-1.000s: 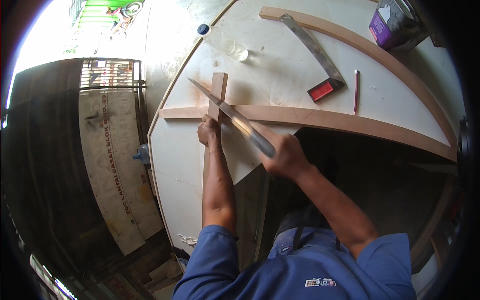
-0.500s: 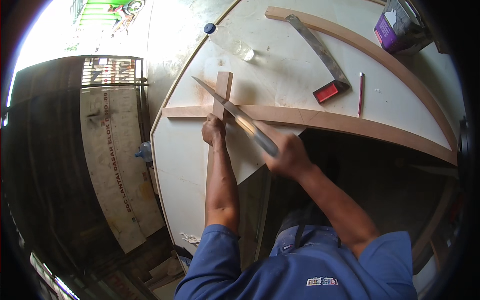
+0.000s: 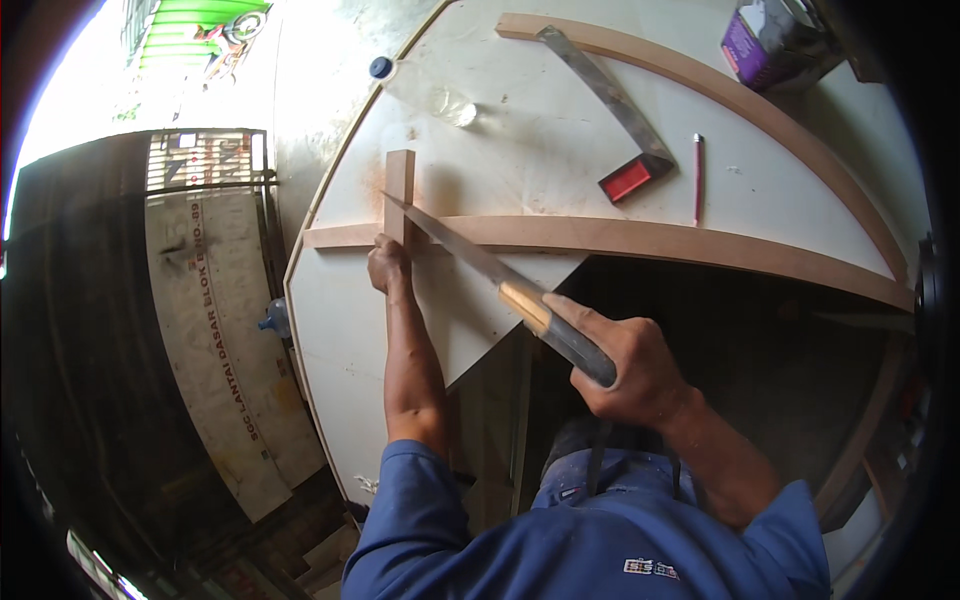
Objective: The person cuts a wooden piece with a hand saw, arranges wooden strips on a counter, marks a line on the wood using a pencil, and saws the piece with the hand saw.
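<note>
My left hand [image 3: 389,262] is closed on a short wooden batten [image 3: 399,172], which lies crosswise over a long, slightly curved wooden strip [image 3: 650,237] on a white board [image 3: 340,355]. My right hand [image 3: 635,372] grips the dark and tan handle of a handsaw [image 3: 465,250]. The blade runs diagonally up-left, its tip over the batten just above my left hand. Sawdust specks show on the board around the batten.
A water bottle [image 3: 448,106], a red-handled try square [image 3: 630,176], a red pencil [image 3: 698,180], a curved strip [image 3: 700,75] and a dark-and-purple container [image 3: 775,45] lie on the board. A blue jug [image 3: 275,318] and stencilled panel [image 3: 215,350] are left. A dark opening is below right.
My right hand and the saw have moved down and to the right, toward my body. My left hand still holds the batten. The whole view has shifted slightly.
</note>
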Available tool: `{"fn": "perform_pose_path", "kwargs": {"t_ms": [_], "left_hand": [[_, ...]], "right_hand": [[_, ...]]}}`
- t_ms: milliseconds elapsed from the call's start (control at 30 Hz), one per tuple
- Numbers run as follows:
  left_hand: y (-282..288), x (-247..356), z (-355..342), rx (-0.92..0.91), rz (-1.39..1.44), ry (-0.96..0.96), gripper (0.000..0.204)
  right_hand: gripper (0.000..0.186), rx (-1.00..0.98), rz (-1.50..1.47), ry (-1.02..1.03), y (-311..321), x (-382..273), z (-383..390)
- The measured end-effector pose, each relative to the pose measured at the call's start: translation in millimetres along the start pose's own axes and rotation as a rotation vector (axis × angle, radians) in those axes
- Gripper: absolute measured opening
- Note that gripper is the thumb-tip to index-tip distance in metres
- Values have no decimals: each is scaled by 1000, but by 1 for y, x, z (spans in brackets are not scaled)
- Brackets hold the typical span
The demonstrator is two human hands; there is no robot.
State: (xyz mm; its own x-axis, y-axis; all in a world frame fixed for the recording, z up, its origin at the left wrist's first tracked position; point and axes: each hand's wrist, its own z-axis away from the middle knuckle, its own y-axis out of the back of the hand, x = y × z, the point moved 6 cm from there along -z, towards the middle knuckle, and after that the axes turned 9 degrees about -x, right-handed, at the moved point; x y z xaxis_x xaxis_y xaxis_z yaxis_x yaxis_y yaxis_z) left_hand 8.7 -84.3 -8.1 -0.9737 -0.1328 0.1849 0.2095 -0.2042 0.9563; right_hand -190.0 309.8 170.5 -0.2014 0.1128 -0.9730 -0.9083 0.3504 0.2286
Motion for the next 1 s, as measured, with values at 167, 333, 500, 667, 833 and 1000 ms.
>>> {"fn": "perform_pose_path", "kwargs": {"t_ms": [167,333,500,667,833,1000], "left_hand": [[8,-3,3,-6,-21,-6,72],[-9,15,17,-37,7,4,71],[10,-9,5,-1,-3,36,67],[14,0,14,6,-29,27,68],[-10,17,23,-43,-5,-26,70],[9,-5,13,-15,22,7,68]], "right_hand": [[62,33,-38,9,-7,18,22],[62,119,97,74,-54,59,-99],[63,-7,51,21,-59,44,-56],[67,-19,-73,28,3,16,25],[57,58,75,39,-60,61,-105],[63,-8,72,25,-50,44,-60]]}}
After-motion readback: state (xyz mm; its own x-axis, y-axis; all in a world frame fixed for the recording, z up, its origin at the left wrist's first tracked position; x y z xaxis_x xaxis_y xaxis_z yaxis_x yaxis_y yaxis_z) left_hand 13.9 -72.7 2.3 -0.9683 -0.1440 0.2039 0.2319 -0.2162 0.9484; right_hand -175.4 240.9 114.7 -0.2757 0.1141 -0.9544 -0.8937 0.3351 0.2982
